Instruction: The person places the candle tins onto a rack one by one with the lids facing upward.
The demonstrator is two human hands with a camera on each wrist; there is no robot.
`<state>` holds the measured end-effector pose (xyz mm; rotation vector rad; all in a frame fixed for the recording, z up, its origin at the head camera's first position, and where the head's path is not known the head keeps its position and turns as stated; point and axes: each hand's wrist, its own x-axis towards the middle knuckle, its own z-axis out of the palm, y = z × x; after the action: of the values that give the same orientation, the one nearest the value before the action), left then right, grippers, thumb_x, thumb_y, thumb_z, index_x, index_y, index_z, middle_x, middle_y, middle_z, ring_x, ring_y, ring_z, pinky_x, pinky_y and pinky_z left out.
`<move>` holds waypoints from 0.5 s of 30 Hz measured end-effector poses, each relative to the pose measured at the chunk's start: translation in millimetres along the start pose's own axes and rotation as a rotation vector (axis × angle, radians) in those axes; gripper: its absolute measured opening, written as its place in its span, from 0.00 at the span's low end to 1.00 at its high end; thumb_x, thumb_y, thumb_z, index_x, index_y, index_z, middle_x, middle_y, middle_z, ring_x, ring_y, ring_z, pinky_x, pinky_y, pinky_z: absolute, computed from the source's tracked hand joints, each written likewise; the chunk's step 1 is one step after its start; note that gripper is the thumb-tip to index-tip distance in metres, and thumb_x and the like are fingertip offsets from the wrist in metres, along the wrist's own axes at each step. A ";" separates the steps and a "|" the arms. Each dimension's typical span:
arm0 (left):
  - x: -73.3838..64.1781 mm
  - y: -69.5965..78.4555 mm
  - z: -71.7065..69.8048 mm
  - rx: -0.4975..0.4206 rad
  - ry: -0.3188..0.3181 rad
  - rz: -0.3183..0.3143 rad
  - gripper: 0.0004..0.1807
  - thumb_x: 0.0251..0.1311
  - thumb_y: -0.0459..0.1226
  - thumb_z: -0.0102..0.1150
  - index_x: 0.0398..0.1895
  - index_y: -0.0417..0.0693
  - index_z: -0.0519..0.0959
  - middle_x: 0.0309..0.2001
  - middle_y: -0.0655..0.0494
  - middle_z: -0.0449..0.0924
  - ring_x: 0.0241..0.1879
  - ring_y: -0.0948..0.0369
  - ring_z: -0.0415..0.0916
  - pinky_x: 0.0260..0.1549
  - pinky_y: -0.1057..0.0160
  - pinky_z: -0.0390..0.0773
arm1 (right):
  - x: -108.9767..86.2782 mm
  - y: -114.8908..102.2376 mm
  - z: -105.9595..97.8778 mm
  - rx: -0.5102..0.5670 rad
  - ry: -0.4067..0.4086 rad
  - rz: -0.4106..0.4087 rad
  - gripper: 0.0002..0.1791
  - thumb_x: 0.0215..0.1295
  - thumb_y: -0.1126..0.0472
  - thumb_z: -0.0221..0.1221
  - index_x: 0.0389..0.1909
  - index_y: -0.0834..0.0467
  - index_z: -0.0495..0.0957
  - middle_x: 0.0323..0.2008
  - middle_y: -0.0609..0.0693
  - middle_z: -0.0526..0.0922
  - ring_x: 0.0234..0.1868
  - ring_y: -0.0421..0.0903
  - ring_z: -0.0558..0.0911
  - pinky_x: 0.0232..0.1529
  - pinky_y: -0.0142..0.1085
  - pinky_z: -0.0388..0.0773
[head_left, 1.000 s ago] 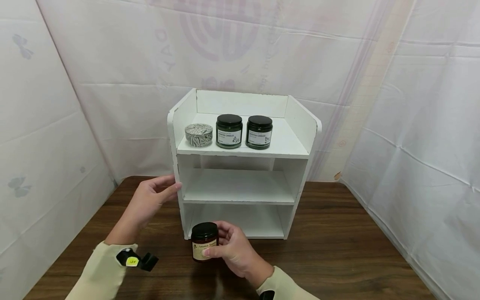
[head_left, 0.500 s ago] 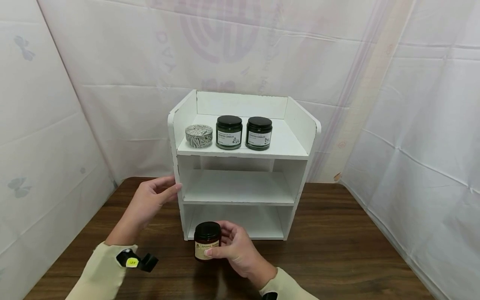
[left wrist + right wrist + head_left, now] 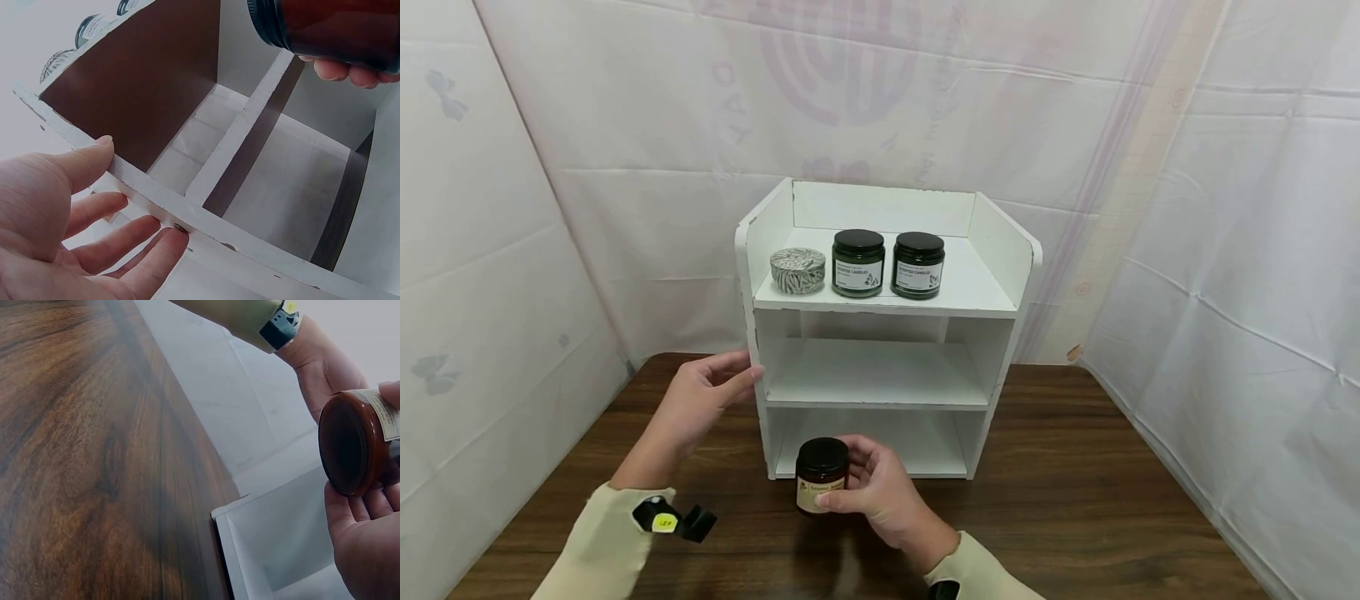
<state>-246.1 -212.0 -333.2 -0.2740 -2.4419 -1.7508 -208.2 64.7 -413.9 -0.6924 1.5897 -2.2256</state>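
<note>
My right hand (image 3: 886, 500) holds an amber candle jar (image 3: 822, 468) with a black lid and a cream label. The jar is off the table, just in front of the shelf's lowest level, and its dark base (image 3: 344, 447) shows in the right wrist view. My left hand (image 3: 692, 404) grips the left side panel of a white three-level shelf (image 3: 880, 371). In the left wrist view the thumb (image 3: 94, 164) lies at the panel's front edge and the fingers touch its outer face.
On the top level stand a patterned round tin (image 3: 798, 271) and two dark green candle jars, one in the middle (image 3: 858, 265) and one to its right (image 3: 917, 267). The shelf stands on a brown wooden table (image 3: 1075, 483). White sheeting (image 3: 1225, 275) hangs behind and at both sides.
My right hand has carried the amber candle jar a little to the right and slightly farther toward the shelf. The left hand has stayed at the side panel.
</note>
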 end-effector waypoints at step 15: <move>-0.5 1.9 0.2 0.007 -0.002 -0.021 0.36 0.70 0.51 0.63 0.73 0.39 0.70 0.68 0.38 0.73 0.51 0.70 0.82 0.50 0.70 0.85 | -6.5 -9.2 -5.1 -0.009 0.004 -0.035 0.40 0.50 0.66 0.79 0.63 0.71 0.72 0.51 0.45 0.85 0.52 0.42 0.84 0.54 0.33 0.83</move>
<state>-245.2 -211.2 -331.6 -0.2508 -2.4605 -1.7503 -205.4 75.1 -407.8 -0.7249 1.6020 -2.2472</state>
